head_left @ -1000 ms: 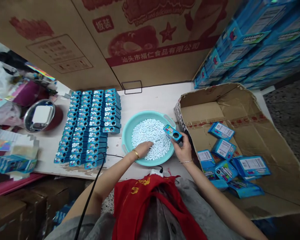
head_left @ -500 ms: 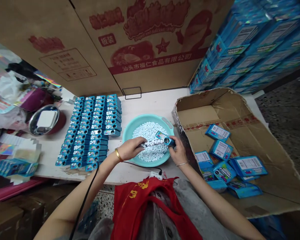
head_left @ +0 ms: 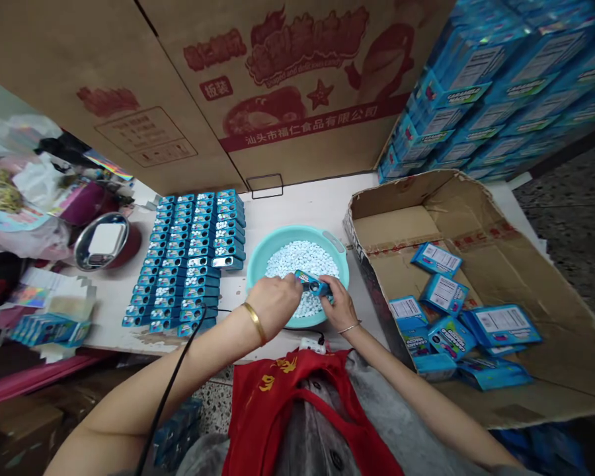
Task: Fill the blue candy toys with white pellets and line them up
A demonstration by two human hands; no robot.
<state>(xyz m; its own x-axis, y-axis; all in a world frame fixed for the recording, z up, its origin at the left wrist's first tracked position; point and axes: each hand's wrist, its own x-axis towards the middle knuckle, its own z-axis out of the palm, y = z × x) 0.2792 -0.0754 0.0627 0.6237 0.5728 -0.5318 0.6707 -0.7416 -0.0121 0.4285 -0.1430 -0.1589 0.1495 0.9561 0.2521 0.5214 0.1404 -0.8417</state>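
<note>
A turquoise basin [head_left: 258,250] holds many small white candies [head_left: 302,254]. Above it, my right hand [head_left: 340,305] grips a small blue candy box [head_left: 311,283] by its right end. A round dark hole shows in the box's upper side. My left hand [head_left: 276,301] is closed at the left end of that box, over the basin's near-left part. Its fingers are turned away from the camera, so what they hold is hidden. To the left stand rows of similar blue candy boxes [head_left: 198,261], with white candies showing in many of their openings.
An open carton [head_left: 401,228] on the right contains several blue packs [head_left: 443,294]. Stacked wrapped blue boxes [head_left: 480,86] rise behind it. A large cardboard box [head_left: 297,149] backs the table. A metal bowl [head_left: 102,241] and bags are at left; a black cable [head_left: 181,363] crosses my left forearm.
My left hand has moved right, from the candies up to the blue box. My right hand has drawn the box slightly left. The camera view has shifted a little.
</note>
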